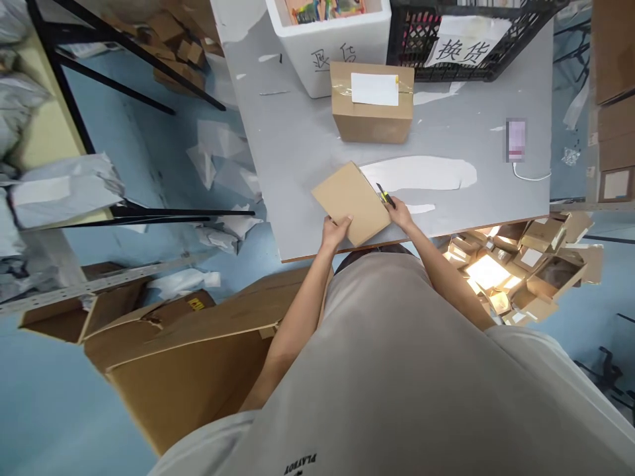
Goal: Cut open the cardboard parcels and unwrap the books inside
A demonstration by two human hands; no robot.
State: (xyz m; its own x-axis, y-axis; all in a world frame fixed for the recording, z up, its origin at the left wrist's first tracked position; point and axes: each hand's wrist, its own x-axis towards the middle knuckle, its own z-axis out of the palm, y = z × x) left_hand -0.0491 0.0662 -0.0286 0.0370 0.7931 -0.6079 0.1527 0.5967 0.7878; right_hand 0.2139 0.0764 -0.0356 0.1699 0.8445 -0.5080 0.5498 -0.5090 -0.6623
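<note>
A plain brown cardboard box (350, 198) lies tilted at the front edge of the grey table. My left hand (336, 231) is closed on its near left side, with the thumb on top. Beside the box's right corner, my right hand (398, 213) is wrapped round a black and yellow utility knife (384, 194), whose tip points away from me and to the left. How far its blade is out I cannot tell. Farther back stands a taped cardboard box (372, 122) with a white label on it.
At the table's (292, 158) back are a white bin (317, 59) and a black crate (421, 39), both with handwritten characters. A phone-like device (516, 139) with a white cable lies right. A large open carton (188, 377) stands left of me; cardboard boxes (536, 258) are piled right.
</note>
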